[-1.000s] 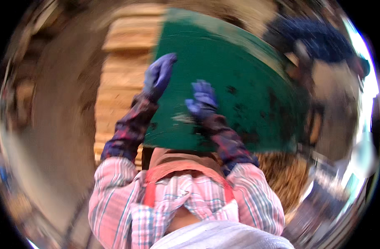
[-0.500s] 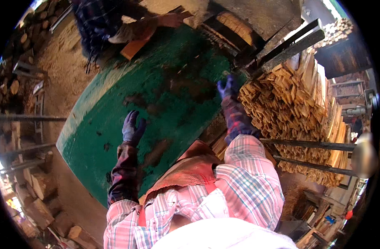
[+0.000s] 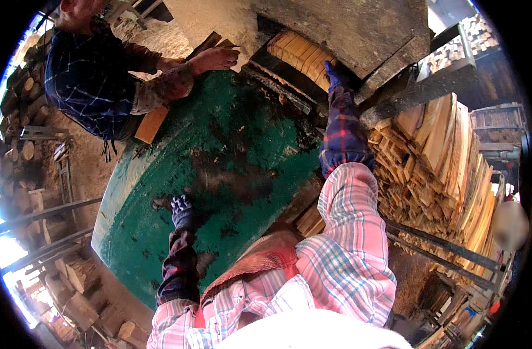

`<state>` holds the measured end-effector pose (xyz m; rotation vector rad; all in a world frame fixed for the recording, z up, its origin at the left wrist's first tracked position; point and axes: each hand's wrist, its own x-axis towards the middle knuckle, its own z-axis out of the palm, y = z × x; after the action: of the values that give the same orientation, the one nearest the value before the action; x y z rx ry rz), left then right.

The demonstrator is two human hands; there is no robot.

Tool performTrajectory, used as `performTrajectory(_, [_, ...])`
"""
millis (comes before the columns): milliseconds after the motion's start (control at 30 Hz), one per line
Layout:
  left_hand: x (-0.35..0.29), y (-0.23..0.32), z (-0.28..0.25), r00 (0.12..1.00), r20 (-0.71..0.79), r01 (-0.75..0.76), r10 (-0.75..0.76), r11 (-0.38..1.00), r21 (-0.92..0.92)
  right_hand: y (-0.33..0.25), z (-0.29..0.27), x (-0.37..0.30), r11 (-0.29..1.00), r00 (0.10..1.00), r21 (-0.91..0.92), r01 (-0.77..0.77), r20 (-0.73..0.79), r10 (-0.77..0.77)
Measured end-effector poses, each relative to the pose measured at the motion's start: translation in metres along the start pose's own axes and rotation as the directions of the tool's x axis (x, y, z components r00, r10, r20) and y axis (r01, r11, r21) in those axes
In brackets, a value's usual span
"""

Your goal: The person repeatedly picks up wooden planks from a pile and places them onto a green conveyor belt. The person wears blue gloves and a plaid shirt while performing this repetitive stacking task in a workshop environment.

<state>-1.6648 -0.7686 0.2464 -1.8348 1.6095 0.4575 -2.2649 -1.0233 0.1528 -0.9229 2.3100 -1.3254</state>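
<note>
My left hand (image 3: pixel 184 213), in a dark glove with pale fingers, is over the green tabletop (image 3: pixel 138 200). Its fingers look slightly bent and apart, with nothing in them. My right hand (image 3: pixel 334 77), in a purple-blue glove, reaches far forward to the slot under a big worn plate. Its fingers are stretched out beside a row of light wood pieces (image 3: pixel 298 55) packed in that slot. Whether the fingertips touch the wood, I cannot tell. Dark sawdust patches (image 3: pixel 234 174) lie across the green surface.
A co-worker (image 3: pixel 91 87) in a dark checked shirt leans in at the far left, hands on wood strips (image 3: pixel 205 45). A wood board (image 3: pixel 151 125) lies under that person's arm. Stacked wood slats (image 3: pixel 420 163) stand on the right, beside a metal frame (image 3: pixel 417 90). Logs (image 3: pixel 80 273) lie left.
My right hand has moved forward from the green surface to the wood row. My left fingers are more bent. The co-worker shows more fully, and the view has shifted.
</note>
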Motion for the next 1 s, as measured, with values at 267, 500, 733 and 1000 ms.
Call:
performTrajectory(267, [0.006,0.003,0.011,0.998,-0.055,-0.006,0.002,0.998,-0.059,-0.069,-0.041,-0.063,0.946,0.970,0.245,-0.214,0.170,0.175])
performTrajectory(500, [-0.010,0.013,-0.022,0.999,-0.042,0.009,-0.011,0.998,-0.055,-0.038,-0.022,-0.179,0.849,0.849,0.355,-0.391,0.496,0.183])
performTrajectory(733, [-0.015,0.119,-0.038,0.725,-0.297,-0.423,0.621,0.062,-0.904,-0.042,-0.058,-0.458,0.871,0.970,0.469,-0.146,0.239,0.034])
performTrajectory(1000, [-0.051,0.258,0.053,0.397,-0.199,0.495,0.896,-0.392,-0.776,-0.080,-0.224,-0.612,0.989,0.861,0.142,-0.051,0.507,-0.028])
